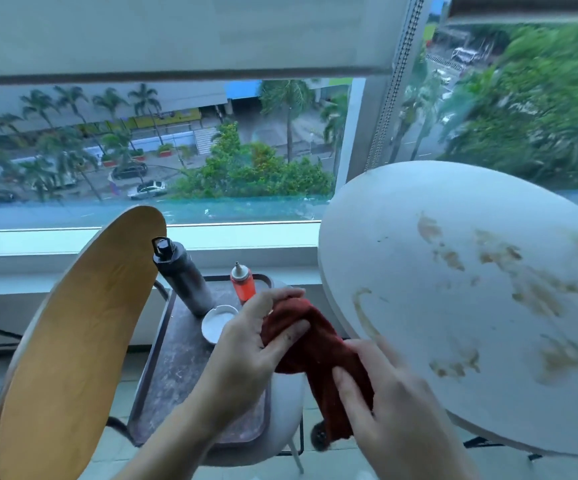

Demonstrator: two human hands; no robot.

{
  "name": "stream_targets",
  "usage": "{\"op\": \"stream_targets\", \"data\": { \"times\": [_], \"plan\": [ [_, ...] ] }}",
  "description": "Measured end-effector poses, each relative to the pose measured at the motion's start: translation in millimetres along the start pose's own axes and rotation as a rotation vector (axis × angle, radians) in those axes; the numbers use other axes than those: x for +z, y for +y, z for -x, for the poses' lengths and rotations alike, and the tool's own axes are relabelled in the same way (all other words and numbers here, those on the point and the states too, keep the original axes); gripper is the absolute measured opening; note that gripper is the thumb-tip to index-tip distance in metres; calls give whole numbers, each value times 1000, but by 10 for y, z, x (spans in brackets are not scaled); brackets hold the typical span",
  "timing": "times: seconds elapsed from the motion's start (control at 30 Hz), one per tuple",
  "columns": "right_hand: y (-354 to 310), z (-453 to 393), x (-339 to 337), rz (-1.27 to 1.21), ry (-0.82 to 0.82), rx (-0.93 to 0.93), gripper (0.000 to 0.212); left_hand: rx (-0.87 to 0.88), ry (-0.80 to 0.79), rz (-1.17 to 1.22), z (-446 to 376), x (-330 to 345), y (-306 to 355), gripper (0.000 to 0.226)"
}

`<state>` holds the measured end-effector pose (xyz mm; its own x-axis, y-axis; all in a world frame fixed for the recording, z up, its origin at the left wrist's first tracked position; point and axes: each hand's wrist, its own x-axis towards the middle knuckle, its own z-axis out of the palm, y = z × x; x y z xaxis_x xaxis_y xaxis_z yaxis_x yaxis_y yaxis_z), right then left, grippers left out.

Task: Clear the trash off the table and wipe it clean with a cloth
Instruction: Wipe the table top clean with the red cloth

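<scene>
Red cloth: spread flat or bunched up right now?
Bunched. The red cloth is gathered between the left hand and right hand, one end hanging down, held off the stained table.

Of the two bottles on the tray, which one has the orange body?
The small squeeze bottle with a pointed nozzle, standing at the tray's far edge. The other, the black flask, is taller and dark, with a loop cap.

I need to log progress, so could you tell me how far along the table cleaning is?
No trash shows on the visible part of the round white table, so clearing looks done. The left hand and right hand both grip the red cloth, off the tabletop. Wiping is left: brown smears cover the surface.
</scene>
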<state>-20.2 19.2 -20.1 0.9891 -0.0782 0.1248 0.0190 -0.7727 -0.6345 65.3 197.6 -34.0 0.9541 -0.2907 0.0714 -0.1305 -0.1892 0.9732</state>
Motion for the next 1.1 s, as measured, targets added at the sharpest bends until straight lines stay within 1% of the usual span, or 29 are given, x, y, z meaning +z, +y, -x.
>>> {"op": "stream_targets", "data": {
  "times": [0.07, 0.13, 0.3, 0.4, 0.47, 0.57, 0.67, 0.73, 0.8, 0.87, 0.93, 1.0, 1.1],
  "plan": [
    [76, -28, -187, 53, 58, 4, 18, 30, -38, -54, -163, 94, 82, 35],
    [179, -55, -341, 77, 82, 15, 19, 48, -58, -103, -315, 217, 148, 36],
    [378, -155, -591, 34, 48, 54, 20, 117, -57, -271, -622, 514, 284, 40],
    [446, -241, -665, 59, 33, 70, 25, 127, -70, -346, -809, 625, 370, 42],
    [488, -278, -704, 148, 14, 67, 31, 147, -73, -404, -934, 676, 384, 43],
    [519, -308, -715, 346, -2, 90, 42, 175, -80, -476, -1076, 703, 367, 44],
    [510, -352, -673, 382, 84, 72, 47, 195, -107, -473, -1200, 696, 336, 41],
    [455, -445, -585, 370, 125, 24, 47, 229, -104, -481, -1317, 663, 300, 40],
    [345, -575, -473, 331, 105, -26, 48, 259, -89, -511, -1462, 623, 270, 38],
    [266, -705, -354, 317, 42, -24, 54, 276, -83, -564, -1616, 603, 242, 36],
    [254, -812, -233, 312, -55, -4, 62, 273, -112, -618, -1741, 607, 209, 37],
    [274, -861, -150, 337, -142, 25, 65, 264, -156, -640, -1819, 637, 162, 39],
    [290, -849, -165, 335, -180, 40, 63, 254, -212, -628, -1854, 709, 102, 42]
  ]
}}
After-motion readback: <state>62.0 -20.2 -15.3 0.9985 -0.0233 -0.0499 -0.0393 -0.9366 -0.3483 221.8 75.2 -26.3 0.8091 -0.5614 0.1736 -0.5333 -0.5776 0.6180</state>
